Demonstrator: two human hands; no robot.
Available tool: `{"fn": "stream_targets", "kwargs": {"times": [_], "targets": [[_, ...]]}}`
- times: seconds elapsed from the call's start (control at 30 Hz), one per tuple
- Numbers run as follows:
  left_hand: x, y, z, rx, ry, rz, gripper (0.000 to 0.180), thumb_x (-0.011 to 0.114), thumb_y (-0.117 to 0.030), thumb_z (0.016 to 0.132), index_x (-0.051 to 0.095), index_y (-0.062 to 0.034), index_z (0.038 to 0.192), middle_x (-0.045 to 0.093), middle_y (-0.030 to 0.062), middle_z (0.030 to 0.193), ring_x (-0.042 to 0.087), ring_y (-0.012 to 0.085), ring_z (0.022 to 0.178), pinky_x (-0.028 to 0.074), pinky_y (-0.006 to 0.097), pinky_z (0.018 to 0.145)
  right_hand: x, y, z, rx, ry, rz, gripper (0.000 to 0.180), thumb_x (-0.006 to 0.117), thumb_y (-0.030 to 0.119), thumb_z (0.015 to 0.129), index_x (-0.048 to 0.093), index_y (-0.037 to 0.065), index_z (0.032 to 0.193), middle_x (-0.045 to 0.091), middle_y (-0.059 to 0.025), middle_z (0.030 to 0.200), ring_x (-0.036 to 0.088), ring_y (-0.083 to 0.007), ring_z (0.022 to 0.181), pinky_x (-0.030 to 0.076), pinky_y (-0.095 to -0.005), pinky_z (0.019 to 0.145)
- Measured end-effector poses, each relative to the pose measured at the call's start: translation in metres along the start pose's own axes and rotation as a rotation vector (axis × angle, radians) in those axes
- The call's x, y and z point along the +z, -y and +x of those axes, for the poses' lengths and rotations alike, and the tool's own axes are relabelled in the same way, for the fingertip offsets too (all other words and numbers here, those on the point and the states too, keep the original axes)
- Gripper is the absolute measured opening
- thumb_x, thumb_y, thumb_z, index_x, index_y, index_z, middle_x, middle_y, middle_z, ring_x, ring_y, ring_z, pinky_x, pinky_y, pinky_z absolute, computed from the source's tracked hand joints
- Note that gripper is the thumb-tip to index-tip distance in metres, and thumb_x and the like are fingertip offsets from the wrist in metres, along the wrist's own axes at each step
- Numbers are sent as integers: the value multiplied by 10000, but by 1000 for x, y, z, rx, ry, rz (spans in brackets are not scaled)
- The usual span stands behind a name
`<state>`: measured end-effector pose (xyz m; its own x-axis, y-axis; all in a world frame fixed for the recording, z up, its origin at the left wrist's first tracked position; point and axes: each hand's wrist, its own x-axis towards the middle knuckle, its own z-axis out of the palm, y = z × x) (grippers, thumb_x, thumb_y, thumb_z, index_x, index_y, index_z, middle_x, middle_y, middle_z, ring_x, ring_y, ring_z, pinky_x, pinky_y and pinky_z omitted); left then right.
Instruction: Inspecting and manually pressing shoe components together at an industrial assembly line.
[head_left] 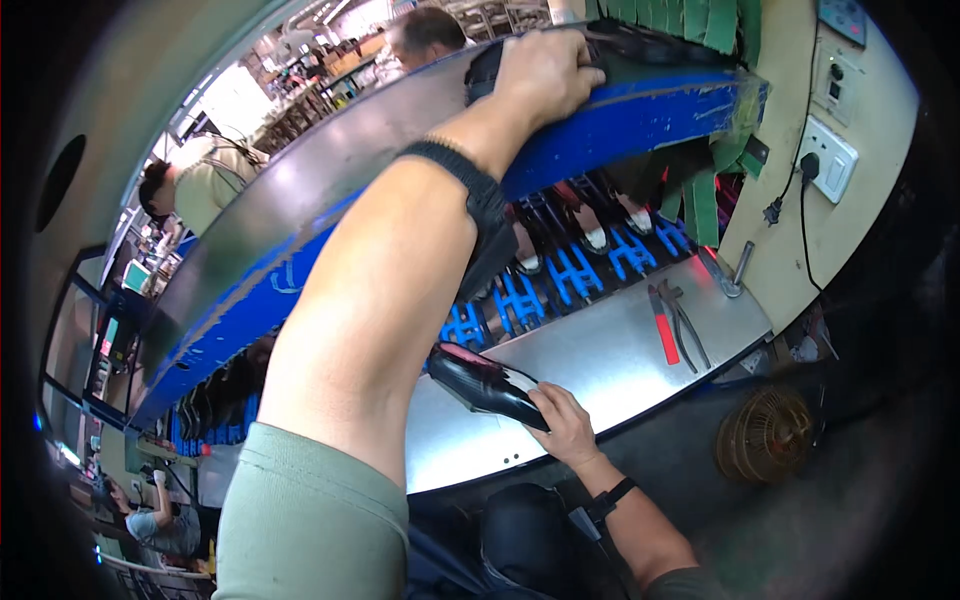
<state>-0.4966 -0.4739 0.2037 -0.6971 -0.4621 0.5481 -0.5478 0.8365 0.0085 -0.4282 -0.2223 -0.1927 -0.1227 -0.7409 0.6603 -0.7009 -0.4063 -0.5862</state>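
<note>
My right hand (567, 422) is closed around the toe end of a glossy black shoe (480, 385) with a pink lining, held over the metal ledge. Stretched far forward, my left hand (545, 72) is on the upper shelf with its fingers curled. Dark, shiny things (650, 45) lie on either side of it; what its fingers grip is hidden. Beneath the blue shelf edge (640, 112), several shoes with pale patches (595, 238) rest on a row of blue racks (570, 275).
Pliers (684, 325) and a red-handled tool (664, 328) lie on the metal ledge (600, 370), near a hammer-like tool (735, 275). Green strips (700, 205) hang at the right. A socket panel (830, 160) carries cables. A brown wire basket (765, 435) stands below. Other people (200, 185) are beyond.
</note>
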Motion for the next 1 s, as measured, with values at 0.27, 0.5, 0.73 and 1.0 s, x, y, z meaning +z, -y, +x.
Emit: {"fn": "stream_targets", "kwargs": {"times": [0.27, 0.5, 0.73, 1.0], "targets": [[-172, -77, -292, 482, 75, -273, 218, 761, -176, 762, 576, -70, 812, 544, 108, 756, 552, 320, 704, 451, 437, 652, -5, 3, -14, 104, 89, -10, 617, 813, 98, 672, 594, 92, 1249, 606, -160, 1192, 600, -379, 1102, 531, -444, 927], [-129, -167, -732, -400, 702, -438, 317, 626, -386, 934, 598, -71, 911, 623, 161, 857, 650, 385, 789, 524, 482, 669, -38, 90, 44, 42, 260, -267, 628, 838, 183, 700, 594, 122, 1275, 656, -159, 1069, 637, -380, 989, 534, -477, 839], [-148, -107, -765, -640, 31, -522, 274, 782, -213, 841, 645, -10, 966, 656, 141, 949, 662, 302, 860, 539, 393, 770, -105, 280, 73, 190, 400, 277, 697, 865, 218, 724, 519, 54, 1307, 728, -163, 991, 715, -241, 950, 555, -368, 841], [-98, 37, -810, -1373, -346, -917, 360, 744, -257, 920, 714, 37, 1124, 726, 99, 1029, 643, 147, 949, 488, 284, 899, -50, 286, -78, 739, 413, 789, 367, 804, 69, 822, 609, 9, 1127, 681, -47, 1075, 628, -119, 1001, 517, -298, 903]]}}
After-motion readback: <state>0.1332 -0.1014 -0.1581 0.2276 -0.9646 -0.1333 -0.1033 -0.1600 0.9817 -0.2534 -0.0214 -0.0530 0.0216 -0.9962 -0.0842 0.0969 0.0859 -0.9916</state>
